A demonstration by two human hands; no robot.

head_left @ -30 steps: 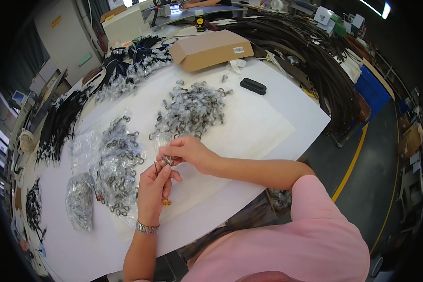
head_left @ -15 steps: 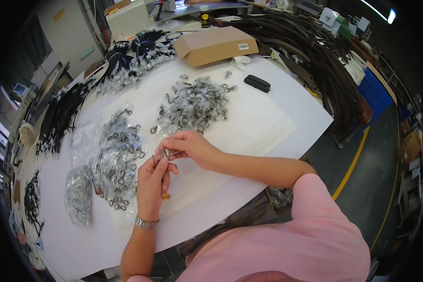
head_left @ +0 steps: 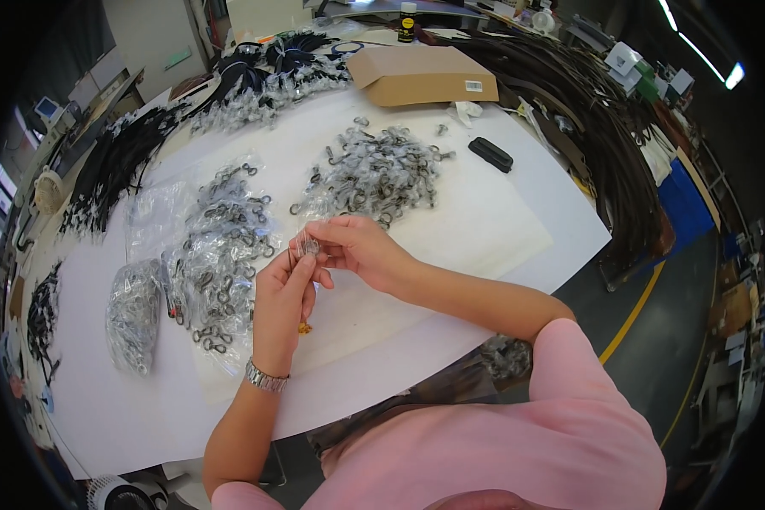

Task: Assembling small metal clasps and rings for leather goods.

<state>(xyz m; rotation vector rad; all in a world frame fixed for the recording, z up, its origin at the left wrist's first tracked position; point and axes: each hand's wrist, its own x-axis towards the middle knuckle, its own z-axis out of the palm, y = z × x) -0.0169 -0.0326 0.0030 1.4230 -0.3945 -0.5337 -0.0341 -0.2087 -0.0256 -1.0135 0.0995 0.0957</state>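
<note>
Metal glints between my fingertips: my left hand [head_left: 282,293] and right hand [head_left: 359,248] both pinch one small clasp in a clear sleeve [head_left: 308,246], held above the white counter [head_left: 484,229], just near of the far pile of clasps [head_left: 378,174]. I judge a steady left pinch best, letting only the right fingers work.

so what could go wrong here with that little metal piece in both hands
1. The small metal clasp is pinched only by fingertips of the left hand and right hand; it could slip and vanish among the loose pile of clasps just beyond.
2. A small orange piece lies by the left wrist and could be swept off unnoticed.
3. The clear bags of clasps lie close to the left hand, so a forearm might drag them.
</note>
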